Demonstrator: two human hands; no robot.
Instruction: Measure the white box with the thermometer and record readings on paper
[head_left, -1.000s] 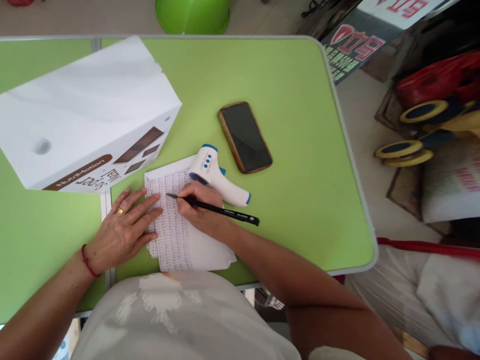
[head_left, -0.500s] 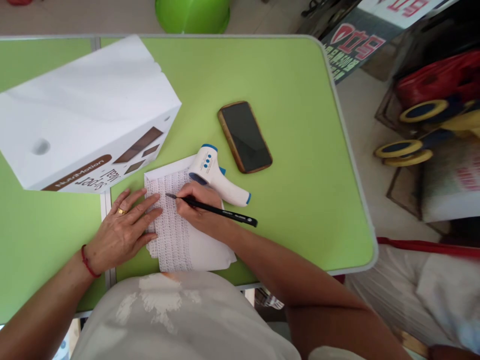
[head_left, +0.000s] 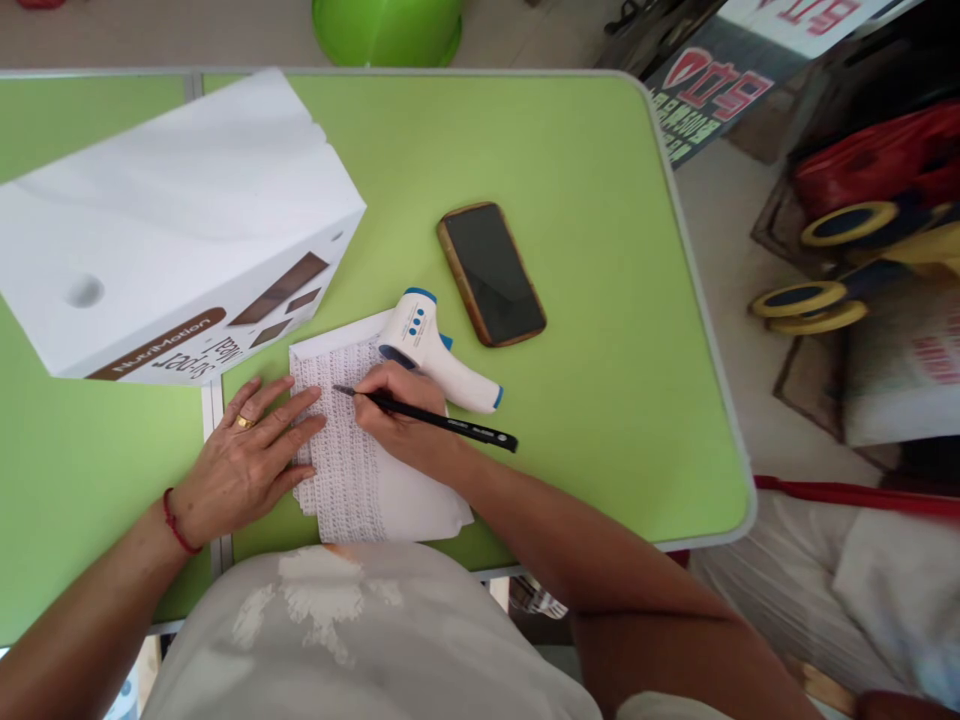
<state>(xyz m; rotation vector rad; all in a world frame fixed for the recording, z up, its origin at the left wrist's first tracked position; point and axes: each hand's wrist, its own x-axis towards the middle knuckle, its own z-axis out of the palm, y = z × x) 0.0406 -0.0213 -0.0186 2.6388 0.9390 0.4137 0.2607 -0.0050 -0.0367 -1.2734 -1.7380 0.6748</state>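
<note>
My right hand [head_left: 405, 415] grips a black pen [head_left: 450, 422], its tip down at the written lines on a sheet of paper [head_left: 349, 490]. Dense rows of small handwriting cover the paper's left part, while its right part is blank. With fingers spread, my left hand [head_left: 255, 445] rests its fingertips on the paper's left edge; a ring and a red cord bracelet are on it. Just beyond my right hand, a white and blue infrared thermometer [head_left: 439, 355] lies across the paper's upper right corner. Farther off is a dark-screened phone [head_left: 495, 275] in a brown case.
A large white printed box [head_left: 180, 220] stands on the green table [head_left: 600, 300] at the left. Past the far edge is a green tub [head_left: 388, 30]. Right of the table are a sign [head_left: 712, 90], yellow-rimmed items [head_left: 806, 300] and a red bag [head_left: 885, 160].
The view has shifted very slightly. Both hands, the pen and the paper look almost the same as before.
</note>
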